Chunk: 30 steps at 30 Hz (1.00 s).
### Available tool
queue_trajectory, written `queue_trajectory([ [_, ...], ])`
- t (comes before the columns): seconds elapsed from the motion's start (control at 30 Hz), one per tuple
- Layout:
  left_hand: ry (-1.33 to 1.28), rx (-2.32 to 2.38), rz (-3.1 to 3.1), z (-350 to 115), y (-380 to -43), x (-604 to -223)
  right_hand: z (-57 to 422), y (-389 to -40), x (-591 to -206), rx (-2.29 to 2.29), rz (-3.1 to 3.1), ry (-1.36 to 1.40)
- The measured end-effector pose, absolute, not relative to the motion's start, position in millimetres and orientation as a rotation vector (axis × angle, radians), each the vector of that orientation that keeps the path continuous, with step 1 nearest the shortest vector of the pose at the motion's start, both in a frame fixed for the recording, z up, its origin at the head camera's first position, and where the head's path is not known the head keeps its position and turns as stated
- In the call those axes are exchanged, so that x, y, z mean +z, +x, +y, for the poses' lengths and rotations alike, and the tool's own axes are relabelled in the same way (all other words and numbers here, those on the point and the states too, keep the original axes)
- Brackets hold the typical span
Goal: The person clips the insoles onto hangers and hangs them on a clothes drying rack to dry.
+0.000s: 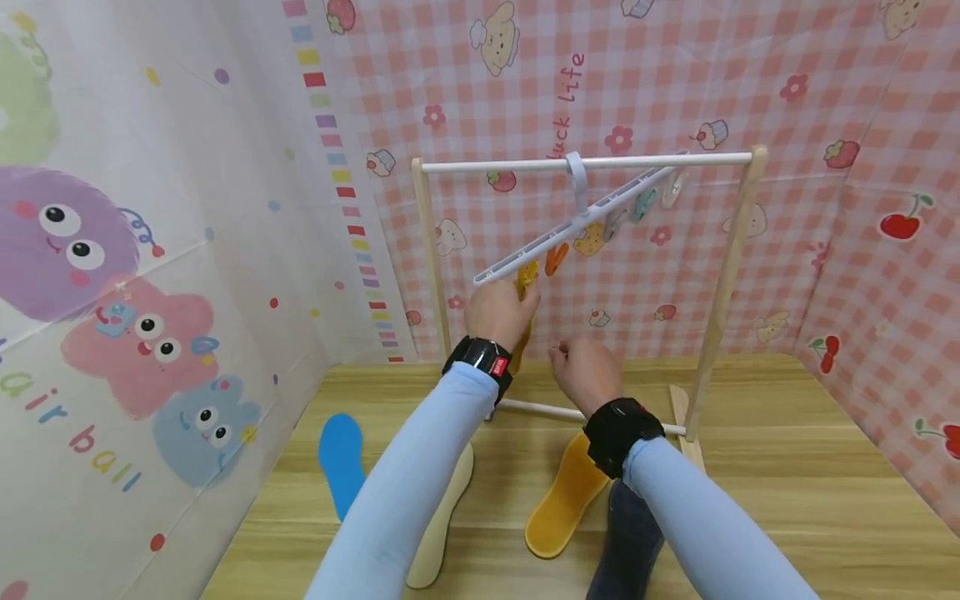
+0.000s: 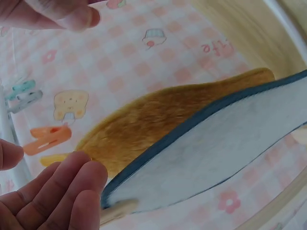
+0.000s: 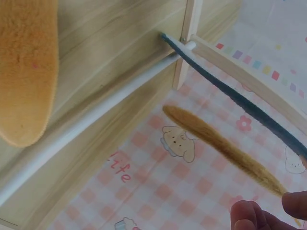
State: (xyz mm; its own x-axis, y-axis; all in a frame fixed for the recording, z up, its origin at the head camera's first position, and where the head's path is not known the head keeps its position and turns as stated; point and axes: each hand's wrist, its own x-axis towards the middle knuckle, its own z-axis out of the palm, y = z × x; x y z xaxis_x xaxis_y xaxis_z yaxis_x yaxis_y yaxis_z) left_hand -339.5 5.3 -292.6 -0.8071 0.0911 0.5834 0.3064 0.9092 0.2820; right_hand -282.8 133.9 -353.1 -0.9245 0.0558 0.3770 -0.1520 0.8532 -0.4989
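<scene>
So I've got insoles pegged up on a little drying rack (image 1: 487,167). The white insole with a dark edge (image 2: 216,124) is hanging by one end from a beige peg (image 2: 120,211), right beside my left hand (image 1: 495,312). That hand isn't squeezing anything: fingers loose, thumb well apart from them, right up by the yellow peg (image 1: 528,275). Can't tell if my fingertips are brushing a peg.

The fuzzy brown insole (image 2: 168,115) dangles next to the white one, its top end at the yellow peg. Can't tell whether the two insoles touch. My right hand (image 1: 592,375) is a bit lower, just to the right of them, fingers loosely curled with nothing in them.

The pale hanger (image 1: 525,252) is hooked over the top bar, sitting at an angle to it. Further along it are an orange peg (image 1: 557,259), then a grey one, a teal one and a whitish one, all just hanging there.

Down on the wood-look surface (image 1: 787,508) I've got a blue insole (image 1: 341,462), a cream insole (image 1: 442,533), an orange insole (image 1: 562,508) and a dark grey insole (image 1: 626,542), the last two partly under my right arm.
</scene>
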Motion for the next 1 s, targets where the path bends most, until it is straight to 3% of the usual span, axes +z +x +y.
queue_trajectory([
  [1.0,-0.358,-0.638,-2.633,-22.9,-308.2,-351.7,183.3,-238.8,-393.3,0.757,-2.804,-0.091],
])
